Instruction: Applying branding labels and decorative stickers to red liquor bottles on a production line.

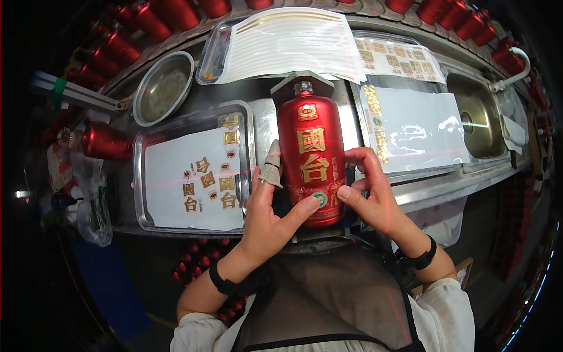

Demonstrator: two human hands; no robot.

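Note:
A glossy red bottle (319, 120) with gold raised lettering lies in front of me, its clear neck pointing away. My left hand (267, 220) grips its lower left side. Its thumb presses beside a small round green-and-white sticker (318, 198) near the base, and a pale cloth finger cover (270, 175) sits on one finger. From the other side my right hand (375, 196) closes on the bottle, thumb on the lower right front, fingers bent along the edge. Behind the neck is a dark angular holder (324, 88); the bottle hides most of it.
To the left, a metal tray (251, 152) carries a white sheet (170, 158) with gold decals. A round metal bowl (161, 88) stands behind it. White strips (287, 47) lie at the back. At right are a decal sheet (419, 126) and a sink (474, 120). Red bottles (152, 20) line the far edge.

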